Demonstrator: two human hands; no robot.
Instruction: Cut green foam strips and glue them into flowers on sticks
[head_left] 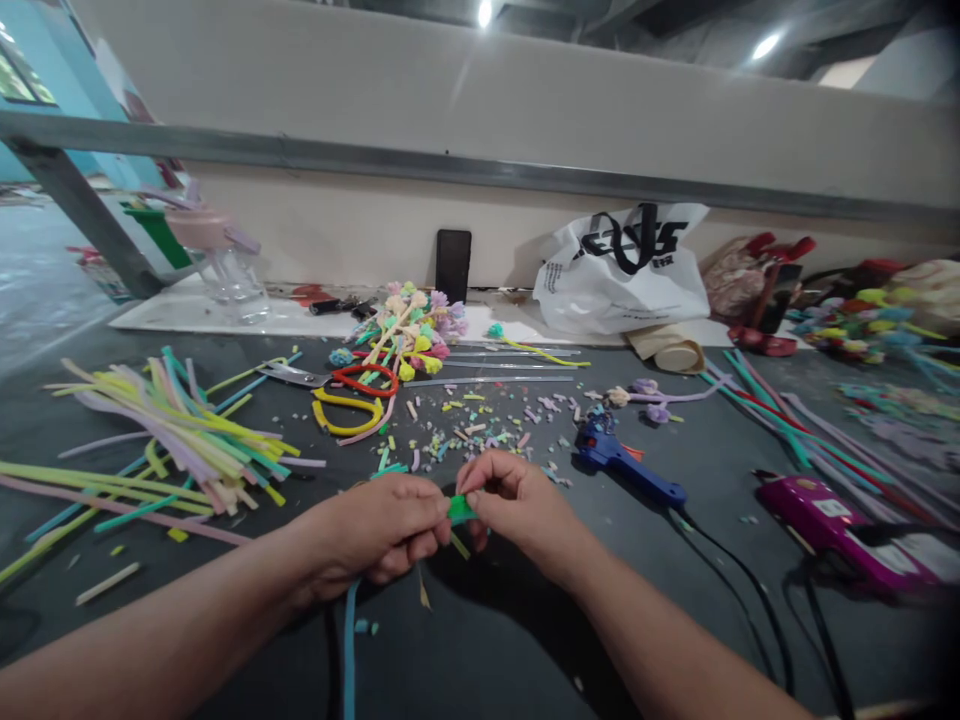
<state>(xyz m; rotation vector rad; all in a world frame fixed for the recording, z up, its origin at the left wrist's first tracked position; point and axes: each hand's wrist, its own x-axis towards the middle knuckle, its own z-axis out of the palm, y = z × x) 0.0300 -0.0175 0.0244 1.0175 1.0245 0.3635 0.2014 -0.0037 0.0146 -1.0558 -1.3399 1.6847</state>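
A small bright green piece, its exact kind unclear, sits between my two hands in the middle of the head view. My left hand is closed, with thumb and forefinger pinching its left end. At the other end, the fingertips of my right hand are closed on the same piece. A light blue fuzzy stem hangs down from beneath my left hand; whether it joins the green piece is hidden. Cut bits of coloured stem are scattered just beyond my fingers.
Loose coloured stems are heaped at left beside scissors. Behind them lies a bunch of fuzzy flowers. A blue glue gun with a cord and a magenta device occupy the right. A phone and white bag stand at the back.
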